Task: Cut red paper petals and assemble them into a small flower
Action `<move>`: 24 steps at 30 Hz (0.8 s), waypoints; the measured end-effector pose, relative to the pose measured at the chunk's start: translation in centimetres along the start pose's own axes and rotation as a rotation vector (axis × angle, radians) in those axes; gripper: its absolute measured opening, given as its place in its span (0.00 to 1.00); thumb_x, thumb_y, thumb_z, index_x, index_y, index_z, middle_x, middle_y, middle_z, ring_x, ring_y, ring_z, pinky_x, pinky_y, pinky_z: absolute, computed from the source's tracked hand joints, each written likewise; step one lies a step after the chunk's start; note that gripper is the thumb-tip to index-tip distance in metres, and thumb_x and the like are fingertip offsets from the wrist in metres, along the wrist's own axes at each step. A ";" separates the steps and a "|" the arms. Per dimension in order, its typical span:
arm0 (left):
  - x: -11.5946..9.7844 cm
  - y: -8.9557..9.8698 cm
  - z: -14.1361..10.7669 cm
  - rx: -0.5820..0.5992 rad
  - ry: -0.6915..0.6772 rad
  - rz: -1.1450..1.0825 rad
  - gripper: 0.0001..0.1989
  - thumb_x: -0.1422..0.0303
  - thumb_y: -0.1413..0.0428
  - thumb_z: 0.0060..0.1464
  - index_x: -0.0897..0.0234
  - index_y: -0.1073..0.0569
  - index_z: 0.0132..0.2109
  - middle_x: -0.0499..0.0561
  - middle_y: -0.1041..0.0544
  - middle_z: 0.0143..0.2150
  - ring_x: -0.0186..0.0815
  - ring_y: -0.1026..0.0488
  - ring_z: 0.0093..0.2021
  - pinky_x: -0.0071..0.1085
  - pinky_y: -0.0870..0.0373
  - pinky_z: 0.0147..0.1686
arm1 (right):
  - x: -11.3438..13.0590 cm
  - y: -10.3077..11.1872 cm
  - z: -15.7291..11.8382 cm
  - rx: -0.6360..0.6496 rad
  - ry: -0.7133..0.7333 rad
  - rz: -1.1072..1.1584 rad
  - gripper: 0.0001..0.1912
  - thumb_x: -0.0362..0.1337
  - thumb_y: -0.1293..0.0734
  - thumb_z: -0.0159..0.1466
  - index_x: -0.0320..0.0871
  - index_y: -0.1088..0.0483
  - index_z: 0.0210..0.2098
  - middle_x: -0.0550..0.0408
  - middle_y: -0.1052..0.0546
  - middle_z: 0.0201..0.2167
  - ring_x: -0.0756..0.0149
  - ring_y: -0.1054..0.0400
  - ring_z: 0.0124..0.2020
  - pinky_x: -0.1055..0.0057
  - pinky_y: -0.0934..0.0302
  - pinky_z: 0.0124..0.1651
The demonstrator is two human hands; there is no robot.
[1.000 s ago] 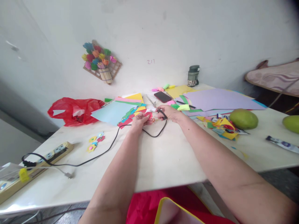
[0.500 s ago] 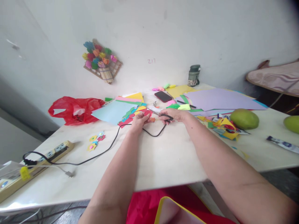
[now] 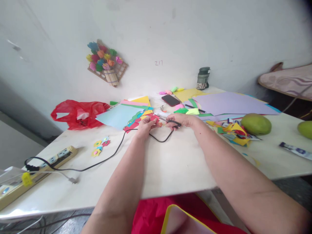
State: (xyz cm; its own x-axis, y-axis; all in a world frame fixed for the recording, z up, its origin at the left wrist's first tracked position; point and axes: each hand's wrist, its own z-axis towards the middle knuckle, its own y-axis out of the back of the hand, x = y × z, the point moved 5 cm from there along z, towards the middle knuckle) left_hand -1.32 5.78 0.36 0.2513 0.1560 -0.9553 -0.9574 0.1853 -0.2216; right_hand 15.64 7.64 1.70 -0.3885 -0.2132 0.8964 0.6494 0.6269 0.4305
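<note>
My right hand (image 3: 181,121) is closed round the black handles of a pair of scissors (image 3: 175,123), whose blades point left toward my other hand. Between thumb and fingers, my left hand (image 3: 146,125) pinches a piece of red paper (image 3: 154,117). The blades lie close to that paper; whether they touch it I cannot tell. Under and behind my left hand are scalloped strips of coloured paper (image 3: 134,121). A black cord (image 3: 117,151) runs beneath my left wrist. To the left lie several small paper flowers (image 3: 99,145).
A red plastic bag (image 3: 78,113) and a power strip (image 3: 58,156) are on the left. Behind my hands lie a phone (image 3: 170,100) and coloured sheets. Paper scraps (image 3: 235,134), a green mango (image 3: 255,124) and a tube (image 3: 296,151) sit on the right. A bottle (image 3: 203,78) stands by the wall.
The scissor blades look slightly more apart than before. Both hands stay in nearly the same place, and the whole view has shifted very slightly.
</note>
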 end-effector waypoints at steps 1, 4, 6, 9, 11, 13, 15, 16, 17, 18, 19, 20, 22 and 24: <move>-0.1 -0.1 0.0 0.004 0.000 -0.005 0.18 0.62 0.30 0.36 0.67 0.30 0.28 0.49 0.25 0.29 0.32 0.26 0.31 0.34 0.26 0.38 | 0.0 0.0 0.0 0.004 -0.001 -0.010 0.18 0.45 0.25 0.50 0.40 0.32 0.29 0.57 0.27 0.20 0.75 0.37 0.17 0.77 0.51 0.18; -0.2 -0.2 -0.1 0.000 0.000 -0.022 0.17 0.63 0.31 0.37 0.68 0.29 0.27 0.49 0.25 0.30 0.33 0.26 0.32 0.34 0.27 0.39 | 0.1 -0.1 0.0 0.006 -0.004 -0.033 0.18 0.46 0.25 0.50 0.40 0.32 0.29 0.58 0.28 0.20 0.76 0.38 0.17 0.77 0.49 0.19; -0.2 -0.2 -0.1 -0.007 -0.001 -0.032 0.16 0.64 0.31 0.36 0.68 0.29 0.27 0.49 0.25 0.29 0.32 0.26 0.31 0.34 0.27 0.39 | 0.2 -0.1 0.0 0.004 -0.005 -0.038 0.18 0.45 0.25 0.49 0.40 0.32 0.28 0.58 0.29 0.19 0.76 0.39 0.17 0.77 0.49 0.19; -0.2 -0.3 -0.1 -0.009 -0.001 -0.044 0.15 0.65 0.31 0.36 0.68 0.28 0.26 0.48 0.25 0.28 0.32 0.27 0.30 0.34 0.27 0.38 | 0.4 -0.2 -0.2 0.000 -0.006 -0.050 0.18 0.46 0.25 0.49 0.40 0.32 0.28 0.59 0.29 0.19 0.76 0.39 0.17 0.76 0.49 0.20; -0.2 -0.3 -0.1 -0.007 -0.005 -0.048 0.15 0.65 0.31 0.36 0.68 0.28 0.26 0.48 0.25 0.28 0.32 0.27 0.30 0.34 0.27 0.38 | 0.5 -0.2 -0.2 -0.002 -0.006 -0.061 0.18 0.46 0.25 0.49 0.40 0.32 0.28 0.59 0.29 0.19 0.75 0.39 0.18 0.76 0.49 0.20; -0.2 -0.3 -0.1 -0.004 -0.010 -0.046 0.14 0.65 0.31 0.36 0.68 0.27 0.26 0.48 0.25 0.28 0.32 0.27 0.30 0.35 0.27 0.39 | 0.4 -0.2 -0.2 -0.004 -0.004 -0.068 0.19 0.47 0.25 0.49 0.40 0.32 0.28 0.58 0.29 0.20 0.75 0.39 0.18 0.76 0.49 0.20; -0.2 -0.3 -0.1 0.000 -0.015 -0.037 0.14 0.65 0.32 0.37 0.68 0.27 0.26 0.48 0.25 0.28 0.32 0.27 0.30 0.36 0.27 0.40 | 0.3 -0.1 -0.2 -0.005 -0.001 -0.068 0.19 0.47 0.25 0.49 0.40 0.32 0.27 0.58 0.29 0.20 0.75 0.39 0.18 0.76 0.50 0.20; -0.2 -0.3 -0.1 0.000 -0.017 -0.032 0.14 0.64 0.32 0.37 0.68 0.27 0.27 0.48 0.25 0.28 0.33 0.27 0.30 0.36 0.27 0.39 | 0.2 -0.1 -0.1 -0.005 0.002 -0.067 0.19 0.48 0.25 0.49 0.40 0.32 0.28 0.58 0.29 0.20 0.75 0.39 0.18 0.76 0.50 0.20; -0.2 -0.3 -0.1 -0.001 -0.020 -0.028 0.14 0.64 0.32 0.37 0.68 0.27 0.27 0.49 0.25 0.28 0.33 0.27 0.30 0.35 0.27 0.39 | 0.2 -0.1 0.0 -0.005 0.004 -0.066 0.19 0.48 0.25 0.49 0.40 0.32 0.28 0.58 0.29 0.20 0.75 0.39 0.18 0.75 0.50 0.20; -0.2 -0.3 -0.1 -0.002 -0.023 -0.024 0.14 0.64 0.32 0.37 0.68 0.27 0.27 0.49 0.25 0.28 0.33 0.26 0.30 0.35 0.27 0.38 | 0.1 -0.1 0.0 -0.005 0.006 -0.067 0.19 0.48 0.25 0.49 0.40 0.32 0.27 0.58 0.29 0.20 0.75 0.39 0.18 0.75 0.50 0.20; -0.2 -0.3 -0.1 -0.003 -0.027 -0.021 0.14 0.64 0.32 0.37 0.67 0.26 0.27 0.49 0.25 0.28 0.34 0.26 0.31 0.35 0.26 0.38 | 0.1 -0.1 0.1 -0.004 0.008 -0.070 0.19 0.48 0.25 0.49 0.40 0.32 0.27 0.58 0.29 0.20 0.75 0.39 0.17 0.75 0.50 0.20; -0.2 -0.3 0.0 -0.003 -0.030 -0.019 0.14 0.63 0.32 0.37 0.67 0.26 0.28 0.49 0.24 0.28 0.34 0.26 0.31 0.35 0.26 0.38 | 0.0 -0.1 0.1 -0.004 0.009 -0.073 0.19 0.48 0.25 0.49 0.40 0.32 0.27 0.58 0.29 0.19 0.75 0.39 0.17 0.75 0.50 0.20; -0.2 -0.2 0.0 -0.002 -0.032 -0.015 0.14 0.63 0.32 0.37 0.67 0.25 0.28 0.50 0.24 0.29 0.34 0.26 0.32 0.35 0.27 0.38 | 0.0 -0.1 0.2 -0.004 0.011 -0.076 0.20 0.48 0.25 0.49 0.40 0.32 0.27 0.59 0.29 0.19 0.75 0.39 0.17 0.75 0.50 0.20; -0.2 -0.2 0.0 0.000 -0.030 -0.011 0.14 0.63 0.32 0.37 0.68 0.25 0.28 0.50 0.24 0.29 0.34 0.26 0.32 0.35 0.27 0.39 | -0.1 -0.1 0.2 -0.008 0.010 -0.071 0.20 0.48 0.25 0.48 0.40 0.32 0.27 0.58 0.29 0.19 0.75 0.39 0.17 0.76 0.50 0.19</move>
State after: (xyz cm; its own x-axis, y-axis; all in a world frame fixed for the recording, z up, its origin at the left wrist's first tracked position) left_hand -1.20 5.70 0.58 0.2659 0.1826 -0.9466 -0.9546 0.1868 -0.2321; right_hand 15.48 7.77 1.57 -0.4272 -0.2638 0.8648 0.6258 0.6041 0.4934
